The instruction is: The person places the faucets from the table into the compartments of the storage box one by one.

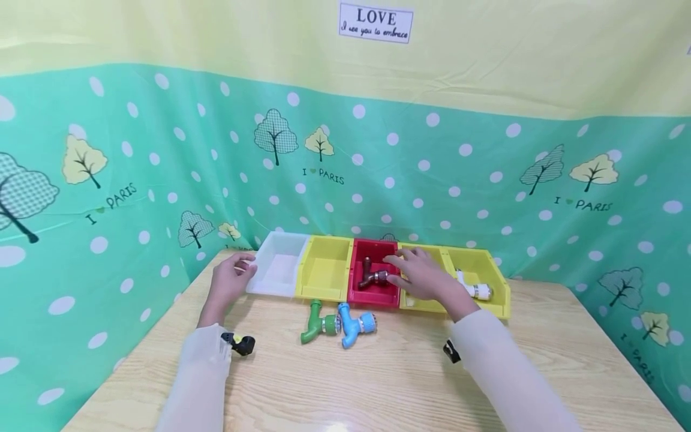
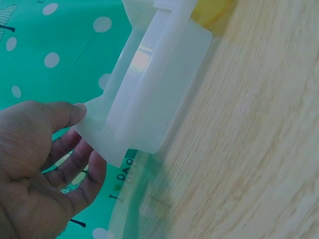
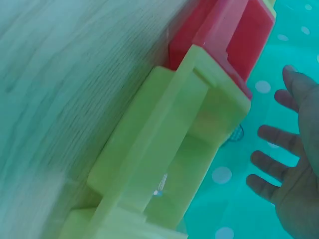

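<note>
My left hand (image 1: 229, 282) grips the left rim of a white plastic bin (image 1: 276, 264), thumb on one side and fingers curled to the other. Over the red bin (image 1: 372, 299) and the yellow bin beside it (image 1: 423, 305), my right hand (image 1: 423, 273) hovers with fingers spread and holds nothing. A brown faucet (image 1: 369, 276) lies in the red bin. In the rightmost yellow bin (image 1: 499, 306) rests a white faucet (image 1: 475, 291), partly hidden by the right arm. A green faucet (image 1: 317, 324) and a blue faucet (image 1: 353, 325) lie on the table before the bins.
Another yellow bin (image 1: 325, 270) stands between the white and red ones; the bins form one row. Behind them hangs a green and yellow curtain (image 1: 345, 138). The wooden table (image 1: 345, 384) extends toward me.
</note>
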Demonstrator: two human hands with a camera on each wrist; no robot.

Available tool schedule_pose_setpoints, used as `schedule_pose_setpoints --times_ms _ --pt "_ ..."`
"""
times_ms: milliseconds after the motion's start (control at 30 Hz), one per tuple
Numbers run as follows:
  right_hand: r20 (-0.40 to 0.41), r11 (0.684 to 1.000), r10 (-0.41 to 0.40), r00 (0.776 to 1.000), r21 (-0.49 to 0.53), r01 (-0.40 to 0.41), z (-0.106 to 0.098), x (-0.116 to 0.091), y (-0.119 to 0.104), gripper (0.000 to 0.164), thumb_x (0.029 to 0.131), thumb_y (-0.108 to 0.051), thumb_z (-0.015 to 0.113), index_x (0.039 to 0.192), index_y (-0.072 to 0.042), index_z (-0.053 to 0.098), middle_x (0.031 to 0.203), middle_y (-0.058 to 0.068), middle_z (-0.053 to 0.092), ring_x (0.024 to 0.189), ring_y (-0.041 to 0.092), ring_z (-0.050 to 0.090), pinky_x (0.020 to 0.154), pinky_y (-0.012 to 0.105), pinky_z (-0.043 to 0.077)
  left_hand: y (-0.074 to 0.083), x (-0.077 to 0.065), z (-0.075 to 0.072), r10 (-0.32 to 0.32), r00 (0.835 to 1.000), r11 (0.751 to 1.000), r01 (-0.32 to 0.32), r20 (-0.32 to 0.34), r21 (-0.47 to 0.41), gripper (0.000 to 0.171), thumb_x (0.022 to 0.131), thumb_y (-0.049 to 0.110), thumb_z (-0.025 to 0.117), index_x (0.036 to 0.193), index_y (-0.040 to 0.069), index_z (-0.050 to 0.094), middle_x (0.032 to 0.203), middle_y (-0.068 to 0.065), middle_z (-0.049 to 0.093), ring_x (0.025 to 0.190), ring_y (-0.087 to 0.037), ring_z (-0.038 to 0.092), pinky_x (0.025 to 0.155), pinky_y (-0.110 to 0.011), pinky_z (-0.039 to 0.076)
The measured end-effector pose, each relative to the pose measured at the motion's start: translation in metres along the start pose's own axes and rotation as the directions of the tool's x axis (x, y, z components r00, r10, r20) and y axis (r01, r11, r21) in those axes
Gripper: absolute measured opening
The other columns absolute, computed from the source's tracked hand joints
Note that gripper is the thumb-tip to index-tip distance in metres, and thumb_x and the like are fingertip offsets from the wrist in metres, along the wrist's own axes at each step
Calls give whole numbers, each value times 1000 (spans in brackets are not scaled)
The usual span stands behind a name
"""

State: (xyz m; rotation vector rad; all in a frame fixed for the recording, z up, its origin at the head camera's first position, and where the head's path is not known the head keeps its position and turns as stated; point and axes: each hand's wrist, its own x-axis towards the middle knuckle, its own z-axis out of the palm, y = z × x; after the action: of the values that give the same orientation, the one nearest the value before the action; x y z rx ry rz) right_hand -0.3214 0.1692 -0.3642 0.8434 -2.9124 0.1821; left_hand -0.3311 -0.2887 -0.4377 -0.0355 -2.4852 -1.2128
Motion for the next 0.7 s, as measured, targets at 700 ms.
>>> schedule_pose_setpoints --times_ms 700 --pt "-192 966 162 968 232 -115 3 -89 70 60 110 -42 45 157 -7 36 151 31 41 136 59 33 106 76 24 -3 1 1 9 1000 1000 -9 -13 8 25 102 15 64 124 3 66 109 -21 67 98 -36 66 88 -49 55"
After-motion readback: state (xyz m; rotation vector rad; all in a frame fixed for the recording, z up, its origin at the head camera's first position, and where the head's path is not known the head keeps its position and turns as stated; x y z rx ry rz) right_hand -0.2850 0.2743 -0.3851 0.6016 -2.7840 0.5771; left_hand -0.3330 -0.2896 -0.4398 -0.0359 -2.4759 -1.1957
